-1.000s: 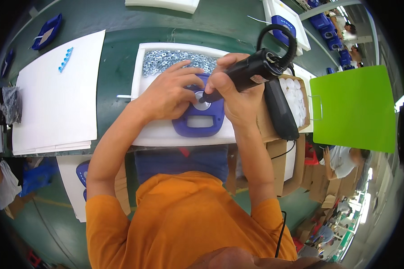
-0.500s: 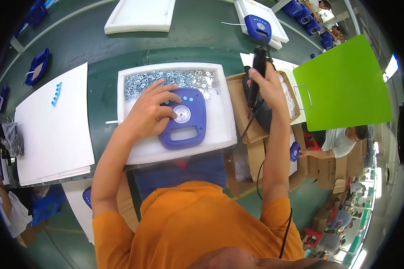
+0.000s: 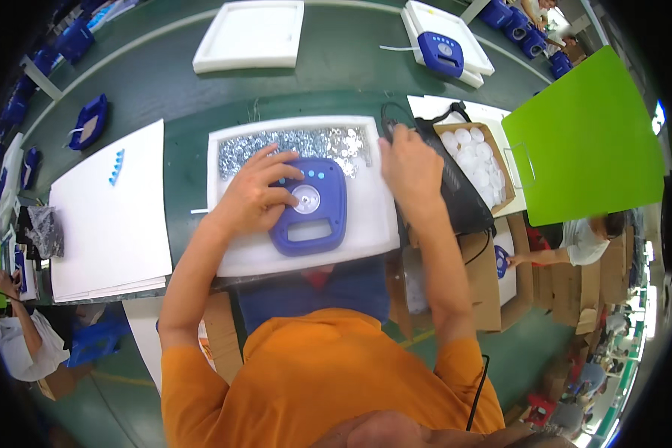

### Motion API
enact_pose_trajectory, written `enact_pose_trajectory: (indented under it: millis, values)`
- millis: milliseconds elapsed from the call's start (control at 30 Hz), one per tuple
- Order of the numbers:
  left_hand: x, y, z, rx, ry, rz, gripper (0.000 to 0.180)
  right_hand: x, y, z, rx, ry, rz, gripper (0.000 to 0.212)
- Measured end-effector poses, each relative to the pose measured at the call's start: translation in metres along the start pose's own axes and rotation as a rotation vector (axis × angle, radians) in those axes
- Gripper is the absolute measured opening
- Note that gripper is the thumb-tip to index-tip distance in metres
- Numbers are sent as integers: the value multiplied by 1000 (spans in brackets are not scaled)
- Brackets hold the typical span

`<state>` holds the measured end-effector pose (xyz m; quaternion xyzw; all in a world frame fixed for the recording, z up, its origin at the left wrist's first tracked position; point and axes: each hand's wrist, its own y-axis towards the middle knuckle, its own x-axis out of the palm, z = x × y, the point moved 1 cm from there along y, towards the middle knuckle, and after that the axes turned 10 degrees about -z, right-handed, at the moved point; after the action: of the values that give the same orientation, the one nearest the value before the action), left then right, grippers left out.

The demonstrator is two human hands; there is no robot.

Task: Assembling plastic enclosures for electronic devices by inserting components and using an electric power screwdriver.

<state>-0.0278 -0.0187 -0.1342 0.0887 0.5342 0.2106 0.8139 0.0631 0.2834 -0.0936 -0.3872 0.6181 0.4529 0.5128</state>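
The blue housing (image 3: 328,213) lies on the white foam tray (image 3: 381,220), near its middle, round disc (image 3: 306,200) facing up. Reaching over the tray's left side, the left hand (image 3: 254,194) is spread palm-down, fingertips on the housing. Well apart, the right hand (image 3: 413,170) is back-up at the tray's right edge, fingers bent, beside a black case (image 3: 463,200); I cannot tell whether it grips anything.

Since a second ago, the right grip (image 3: 412,166) has moved off the blue casing (image 3: 334,200) to beside the black bag (image 3: 464,198).
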Motion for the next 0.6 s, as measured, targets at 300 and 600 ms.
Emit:
enact_pose_trajectory:
  millis: [300,600]
  values:
    - [0,-28,69,-81,120,-150,9,59,-13,-62,-174,842,407,16]
    - [17,-32,92,-143,293,-288,24,64,-20,-46,-176,904,385,6]
